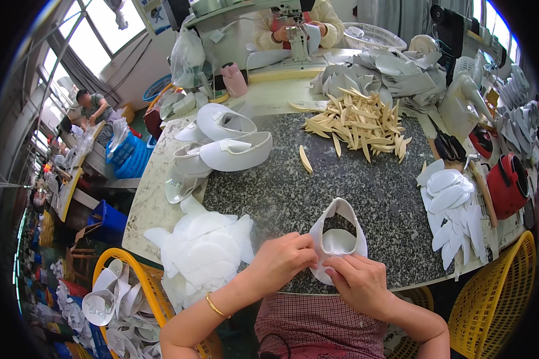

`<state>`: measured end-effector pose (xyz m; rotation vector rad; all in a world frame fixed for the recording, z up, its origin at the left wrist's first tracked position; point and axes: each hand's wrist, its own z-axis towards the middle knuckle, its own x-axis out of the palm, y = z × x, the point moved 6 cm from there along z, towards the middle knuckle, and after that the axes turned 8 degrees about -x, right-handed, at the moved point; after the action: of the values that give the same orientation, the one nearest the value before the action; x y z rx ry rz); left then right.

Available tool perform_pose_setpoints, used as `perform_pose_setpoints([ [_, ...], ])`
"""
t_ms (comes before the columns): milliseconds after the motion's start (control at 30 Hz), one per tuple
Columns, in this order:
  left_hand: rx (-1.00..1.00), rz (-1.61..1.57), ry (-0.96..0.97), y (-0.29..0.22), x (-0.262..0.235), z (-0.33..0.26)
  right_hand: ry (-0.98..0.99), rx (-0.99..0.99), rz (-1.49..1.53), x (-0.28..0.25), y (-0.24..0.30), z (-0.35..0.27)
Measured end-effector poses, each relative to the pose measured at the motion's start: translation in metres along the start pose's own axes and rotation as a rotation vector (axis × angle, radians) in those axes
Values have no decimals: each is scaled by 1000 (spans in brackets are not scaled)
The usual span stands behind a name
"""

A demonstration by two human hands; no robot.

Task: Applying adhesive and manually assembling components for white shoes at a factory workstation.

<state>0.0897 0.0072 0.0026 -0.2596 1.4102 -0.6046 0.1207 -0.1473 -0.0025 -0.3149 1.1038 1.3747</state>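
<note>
Both hands are on one white shoe upper at the near edge of the speckled tabletop. Left hand has a closed pinch grip on the upper's left rim; right hand pinches the lower edge, fingers curled shut on it. The upper lies flat, looped end pointing away from the person.

Containers:
- Yellow basket, lower left, off the tabletop: holds loose white uppers and cut pieces.
- Second yellow basket, lower right: contents can't be made out.
- Blue crates on the left, beyond the tabletop edge: contents unclear.
- White mesh basket at the far end by the sewing machine: contents hidden.

Loose on the tabletop: stack of white flat cut pieces just left of the left hand, stack of white oval pieces to the right, pile of tan strips farther back, formed white uppers far left, grey pieces behind the strips. Red kettle-like vessel at the right edge.
</note>
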Motion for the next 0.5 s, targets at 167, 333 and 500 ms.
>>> perform_pose_setpoints([
  [167, 140, 199, -25, -6, 8, 3, -39, 67, 103, -3, -3, -1],
  [333, 182, 561, -51, -23, 17, -1, -38, 60, 88, -4, -3, -2],
  [500, -20, 371, -234, -2, -15, -5, -39, -1, 78, -1, -3, -10],
])
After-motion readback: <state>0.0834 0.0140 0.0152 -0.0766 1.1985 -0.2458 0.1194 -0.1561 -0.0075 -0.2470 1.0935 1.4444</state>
